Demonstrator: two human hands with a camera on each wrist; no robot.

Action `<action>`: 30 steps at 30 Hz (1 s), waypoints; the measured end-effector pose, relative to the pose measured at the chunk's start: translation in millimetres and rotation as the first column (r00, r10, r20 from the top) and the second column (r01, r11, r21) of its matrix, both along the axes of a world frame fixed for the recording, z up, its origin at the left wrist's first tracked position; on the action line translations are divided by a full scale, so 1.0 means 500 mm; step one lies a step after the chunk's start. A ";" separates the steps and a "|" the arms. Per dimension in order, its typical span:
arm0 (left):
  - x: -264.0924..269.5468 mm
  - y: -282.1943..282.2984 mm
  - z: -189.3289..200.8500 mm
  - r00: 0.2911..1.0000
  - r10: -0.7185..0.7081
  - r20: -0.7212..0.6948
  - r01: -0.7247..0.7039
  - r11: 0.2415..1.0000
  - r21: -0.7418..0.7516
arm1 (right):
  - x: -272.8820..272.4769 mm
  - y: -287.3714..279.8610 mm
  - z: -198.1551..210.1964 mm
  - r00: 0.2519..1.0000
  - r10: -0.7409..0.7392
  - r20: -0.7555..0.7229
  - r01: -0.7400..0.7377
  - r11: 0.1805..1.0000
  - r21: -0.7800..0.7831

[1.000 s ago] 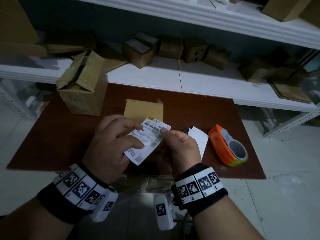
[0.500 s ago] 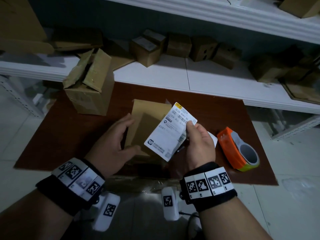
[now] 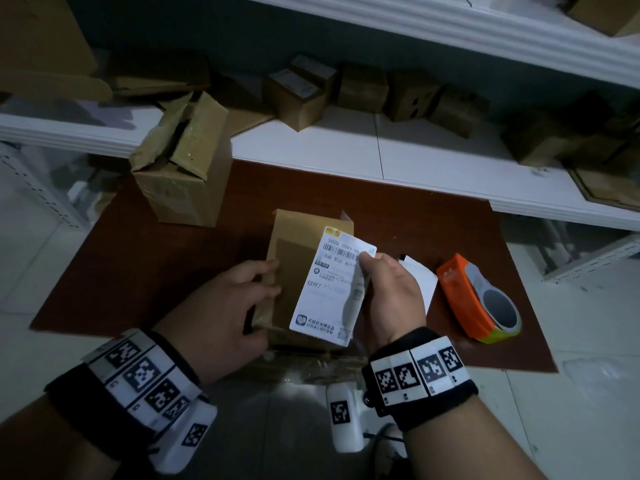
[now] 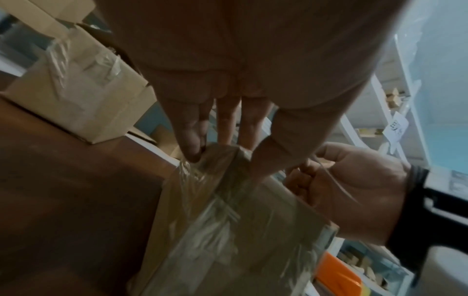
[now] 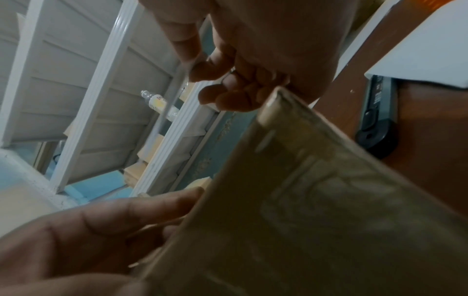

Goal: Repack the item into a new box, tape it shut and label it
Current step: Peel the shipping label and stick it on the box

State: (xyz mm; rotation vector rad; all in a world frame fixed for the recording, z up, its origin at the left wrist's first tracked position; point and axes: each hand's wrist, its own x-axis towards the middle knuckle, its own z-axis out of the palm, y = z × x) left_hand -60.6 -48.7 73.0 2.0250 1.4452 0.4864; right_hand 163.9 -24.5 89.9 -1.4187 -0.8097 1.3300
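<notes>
A small taped brown box [image 3: 294,258] lies in the middle of the brown board [image 3: 138,265]. My left hand [image 3: 266,282] holds the box at its left side, thumb toward the near end; the left wrist view shows the fingertips [image 4: 192,148] on the box's taped end [image 4: 228,230]. Thumb and fingers of my right hand [image 3: 363,261] pinch a white shipping label [image 3: 329,289] by its upper right edge. The label hangs over the right half of the box, printed side up. In the right wrist view, the curled right fingers [image 5: 228,96] sit above the box [image 5: 316,210].
An orange tape dispenser [image 3: 474,299] lies at the board's right. White backing paper [image 3: 419,275] and a black knife [image 5: 377,120] lie behind my right hand. An opened old box [image 3: 183,168] stands at the far left. Several cartons crowd the white shelf [image 3: 433,168] behind.
My left hand has let go of the label and taken hold of the box. My right hand alone has carried the label forward over the box.
</notes>
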 end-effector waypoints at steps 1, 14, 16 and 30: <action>-0.004 -0.002 0.005 1.000 -0.012 -0.003 0.012 1.000 0.000 | 0.001 -0.004 0.000 1.000 0.016 0.027 -0.016 1.000 0.008; 0.040 0.042 0.021 0.906 0.225 0.358 -0.221 0.974 -0.052 | -0.011 -0.004 -0.022 0.996 0.093 0.007 -0.093 0.982 0.163; 0.042 0.049 0.014 0.914 0.234 0.332 -0.232 0.972 -0.046 | -0.009 -0.003 -0.027 0.996 0.093 -0.005 -0.090 0.979 0.184; 0.059 0.064 -0.018 0.901 0.348 0.258 -0.346 0.937 -0.054 | 0.003 0.013 -0.056 0.994 -0.012 0.108 -0.006 0.986 0.165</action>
